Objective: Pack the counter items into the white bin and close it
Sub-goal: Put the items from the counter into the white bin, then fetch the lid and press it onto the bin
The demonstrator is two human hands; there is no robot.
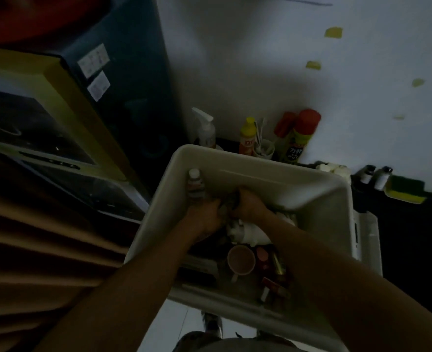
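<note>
Together, hands grip cloth in upward-opening white bin.

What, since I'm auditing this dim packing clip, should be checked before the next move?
1. Left hand and right hand grip the grey bundle inside the bin: ok.
2. Small bottle upright in the bin's far left corner: ok.
3. Mug packed: ok.
4. Counter emptied: not ok; spray bottle, yellow bottle and red-capped can stand outside.
5. Bin closed: not ok.
6. Room for more: cannot tell.
</note>
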